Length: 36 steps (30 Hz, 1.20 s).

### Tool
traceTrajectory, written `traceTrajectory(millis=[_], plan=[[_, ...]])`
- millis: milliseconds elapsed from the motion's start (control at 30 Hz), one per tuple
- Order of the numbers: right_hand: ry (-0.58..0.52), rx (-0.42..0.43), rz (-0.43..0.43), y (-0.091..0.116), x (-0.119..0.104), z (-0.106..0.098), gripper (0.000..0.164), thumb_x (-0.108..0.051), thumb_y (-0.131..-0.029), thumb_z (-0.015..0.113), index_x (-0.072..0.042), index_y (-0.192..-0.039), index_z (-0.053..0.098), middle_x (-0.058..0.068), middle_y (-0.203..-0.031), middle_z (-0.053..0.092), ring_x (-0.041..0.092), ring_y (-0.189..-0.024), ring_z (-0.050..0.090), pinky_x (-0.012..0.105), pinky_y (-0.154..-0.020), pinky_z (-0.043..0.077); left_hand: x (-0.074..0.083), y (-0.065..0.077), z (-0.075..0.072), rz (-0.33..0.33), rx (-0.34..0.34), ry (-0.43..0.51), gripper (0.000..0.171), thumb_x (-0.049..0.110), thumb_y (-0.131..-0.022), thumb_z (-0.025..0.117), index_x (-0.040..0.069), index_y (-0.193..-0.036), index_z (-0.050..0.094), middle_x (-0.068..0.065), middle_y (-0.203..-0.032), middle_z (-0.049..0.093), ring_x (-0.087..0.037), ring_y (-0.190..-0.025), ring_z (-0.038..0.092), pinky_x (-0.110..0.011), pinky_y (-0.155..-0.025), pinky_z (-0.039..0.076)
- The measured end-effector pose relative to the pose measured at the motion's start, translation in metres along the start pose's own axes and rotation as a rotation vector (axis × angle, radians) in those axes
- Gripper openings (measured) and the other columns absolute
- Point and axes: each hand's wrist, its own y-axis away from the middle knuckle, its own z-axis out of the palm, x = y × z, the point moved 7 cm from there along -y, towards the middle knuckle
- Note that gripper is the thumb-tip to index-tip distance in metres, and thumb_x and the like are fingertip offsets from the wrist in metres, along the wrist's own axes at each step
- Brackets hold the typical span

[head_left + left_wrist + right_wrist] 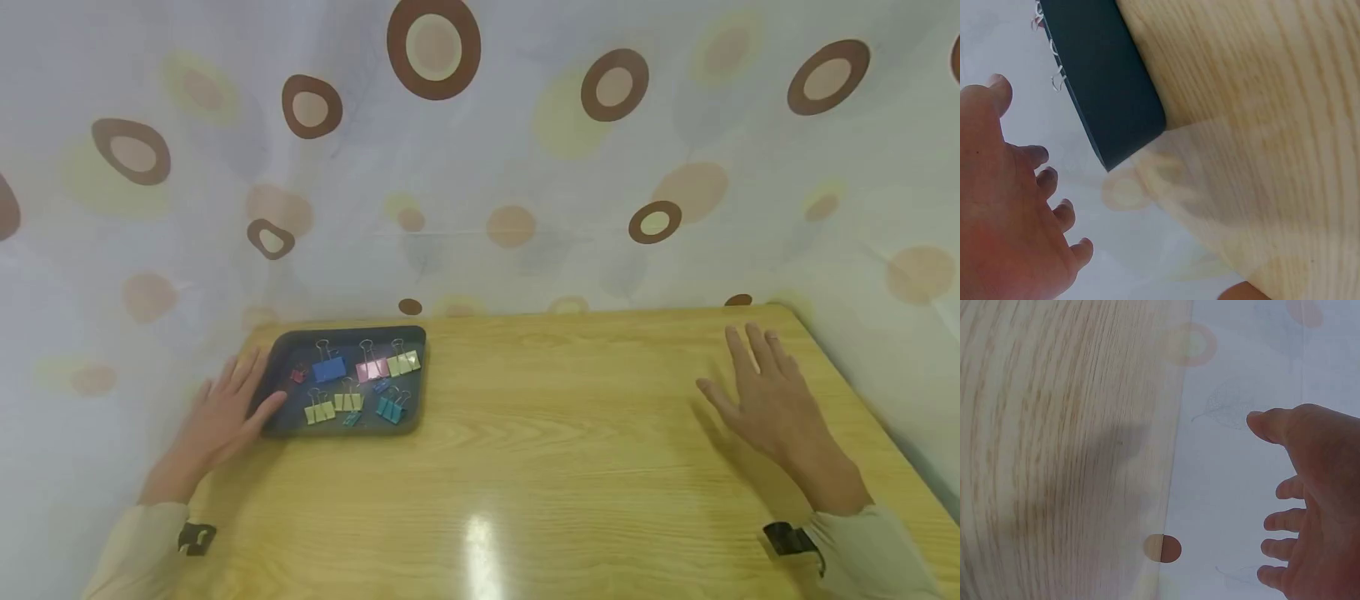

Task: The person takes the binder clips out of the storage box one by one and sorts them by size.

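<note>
A dark tray (pixel 288 422) lies at the table's far left, holding several binder clips. Among them are a blue clip (pixel 329 370), a pink clip (pixel 372 370), a teal clip (pixel 391 409), yellow-green ones such as this clip (pixel 320 412), and a small red clip (pixel 299 374). My left hand (pixel 225 417) is at the tray's left side, fingers spread, thumb close to the front left corner. In the left wrist view, that hand (pixel 1010 206) shows nothing in its palm. Over the table's right side, my right hand (pixel 776 408) is spread with nothing in it; the right wrist view shows its bare palm (pixel 1329 506).
The wooden table (pixel 555 433) stretches between the hands. Behind it and at both sides hangs a pale sheet (pixel 480 167) with brown and yellow ring patterns. Dark bands show at both wrists, including the right band (pixel 787 538).
</note>
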Motion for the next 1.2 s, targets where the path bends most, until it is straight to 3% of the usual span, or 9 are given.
traceTrajectory(millis=[133, 300, 467, 600, 767, 933, 1200], plan=[[-0.060, 0.050, -0.036, 0.001, -0.006, -0.005, 0.083, -0.033, -0.103, 0.062, 0.006, -0.161, 0.016, 0.039, -0.161, 0.016, 0.057, -0.148, 0.014, 0.077, -0.108, 0.022, -0.008, 0.006, 0.005, -0.014, -0.027, 0.000, 0.079, 0.049, -0.108, 0.043, 0.007, -0.165, 0.009, -0.026, -0.167, 0.014, -0.057, -0.149, 0.012, -0.080, -0.110, 0.011], [-0.068, 0.140, -0.063, -0.001, -0.013, -0.010, 0.082, -0.027, -0.099, 0.070, 0.005, -0.160, 0.025, 0.039, -0.157, 0.026, 0.059, -0.141, 0.028, 0.079, -0.093, 0.036, -0.016, 0.012, 0.015, -0.062, -0.059, 0.017, 0.079, 0.050, -0.109, 0.039, 0.004, -0.165, 0.007, -0.027, -0.167, 0.014, -0.057, -0.149, 0.010, -0.079, -0.111, 0.009], [-0.084, 0.128, -0.042, 0.002, -0.019, -0.005, 0.084, -0.029, -0.100, 0.068, 0.005, -0.161, 0.020, 0.039, -0.158, 0.022, 0.061, -0.142, 0.024, 0.080, -0.091, 0.036, -0.022, 0.019, 0.022, -0.073, -0.082, 0.081, 0.080, 0.047, -0.109, 0.042, 0.000, -0.164, 0.007, -0.030, -0.166, 0.013, -0.059, -0.148, 0.010, -0.079, -0.111, 0.007], [-0.091, 0.170, -0.074, 0.003, -0.029, -0.002, 0.085, -0.024, -0.097, 0.072, 0.010, -0.158, 0.024, 0.040, -0.155, 0.026, 0.060, -0.138, 0.030, 0.077, -0.089, 0.040, -0.026, 0.021, 0.027, -0.062, -0.099, 0.127, 0.080, 0.044, -0.109, 0.044, -0.003, -0.163, 0.008, -0.030, -0.166, 0.011, -0.058, -0.149, 0.008, -0.081, -0.109, 0.007], [-0.136, 0.152, -0.066, 0.002, -0.036, 0.005, 0.087, -0.024, -0.097, 0.072, 0.009, -0.159, 0.021, 0.037, -0.158, 0.025, 0.058, -0.141, 0.029, 0.077, -0.089, 0.040, -0.025, 0.020, 0.028, -0.044, -0.118, 0.130, 0.079, 0.043, -0.109, 0.045, -0.002, -0.163, 0.009, -0.026, -0.168, 0.009, -0.056, -0.150, 0.007, -0.082, -0.108, 0.009], [-0.238, 0.137, -0.046, -0.002, -0.044, 0.007, 0.086, -0.025, -0.098, 0.072, 0.007, -0.160, 0.021, 0.035, -0.159, 0.025, 0.058, -0.141, 0.028, 0.077, -0.098, 0.034, -0.024, 0.021, 0.029, -0.049, -0.140, 0.110, 0.079, 0.045, -0.109, 0.043, 0.001, -0.164, 0.005, -0.025, -0.169, 0.005, -0.056, -0.150, 0.006, -0.081, -0.109, 0.008], [-0.403, 0.155, -0.033, -0.010, -0.064, 0.010, 0.083, -0.022, -0.095, 0.074, -0.005, -0.162, 0.028, 0.027, -0.160, 0.031, 0.053, -0.142, 0.032, 0.076, -0.100, 0.033, -0.003, 0.021, 0.037, -0.036, -0.103, 0.093, 0.082, 0.047, -0.108, 0.048, 0.002, -0.164, 0.008, -0.024, -0.168, 0.010, -0.055, -0.150, 0.009, -0.079, -0.110, 0.012]])
